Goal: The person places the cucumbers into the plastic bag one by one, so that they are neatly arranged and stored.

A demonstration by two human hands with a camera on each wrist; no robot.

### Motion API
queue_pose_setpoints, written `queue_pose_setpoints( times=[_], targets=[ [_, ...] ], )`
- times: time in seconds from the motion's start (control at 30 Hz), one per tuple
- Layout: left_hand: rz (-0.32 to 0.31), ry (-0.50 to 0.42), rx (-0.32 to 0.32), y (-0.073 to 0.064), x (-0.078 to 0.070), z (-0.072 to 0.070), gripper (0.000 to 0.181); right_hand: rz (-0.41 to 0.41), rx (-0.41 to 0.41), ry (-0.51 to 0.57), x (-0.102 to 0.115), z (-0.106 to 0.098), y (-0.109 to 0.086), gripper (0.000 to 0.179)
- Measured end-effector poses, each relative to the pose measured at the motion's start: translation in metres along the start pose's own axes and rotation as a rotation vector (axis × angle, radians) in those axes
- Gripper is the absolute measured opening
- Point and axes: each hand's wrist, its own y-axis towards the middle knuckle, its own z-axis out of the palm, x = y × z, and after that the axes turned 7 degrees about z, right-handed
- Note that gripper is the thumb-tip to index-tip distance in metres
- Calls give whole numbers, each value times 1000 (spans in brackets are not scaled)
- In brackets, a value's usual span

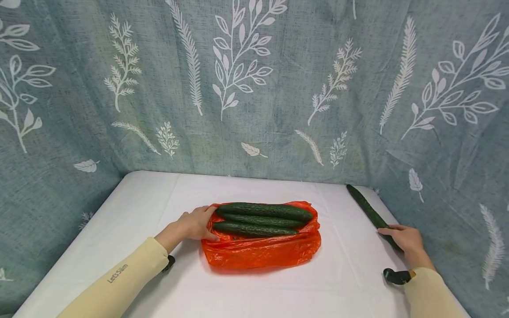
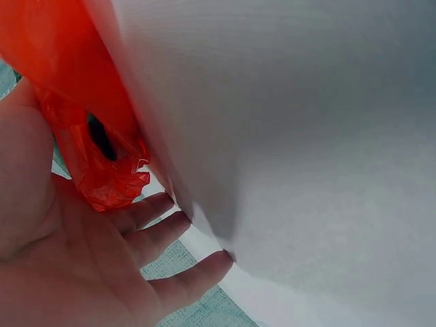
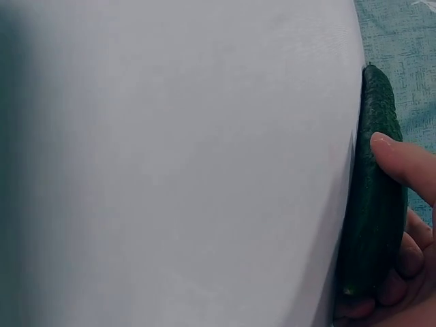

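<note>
Three dark green cucumbers (image 1: 262,220) lie side by side in the mouth of a red plastic bag (image 1: 262,254) on the table. At the bag's left end is my left hand (image 1: 197,223), thumb and fingers spread about it. In the left wrist view, that hand (image 2: 88,252) has its fingers extended with the tips at the tabletop, beside the bag's crumpled red plastic (image 2: 102,177). On the far right, my right hand (image 1: 405,238) grips a single cucumber (image 1: 370,210) near its closer end. The right wrist view shows the thumb (image 3: 405,160) across this cucumber (image 3: 375,225) and the fingers curled beneath.
A white cloth covers the table (image 1: 334,265). Behind it and along both sides hangs a blue-green curtain (image 1: 278,145) with white leaf prints. The single cucumber lies close to the table's right edge.
</note>
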Motion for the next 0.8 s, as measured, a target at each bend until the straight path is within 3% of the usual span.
queue_pose_setpoints(
  times=[0.27,0.8],
  targets=[
    [4,0,-2,0,0,0,99,17,-16,24,1,1,1,82],
    [1,-4,-2,0,1,0,99,56,32,96,2,-9,-1,89]
  ],
)
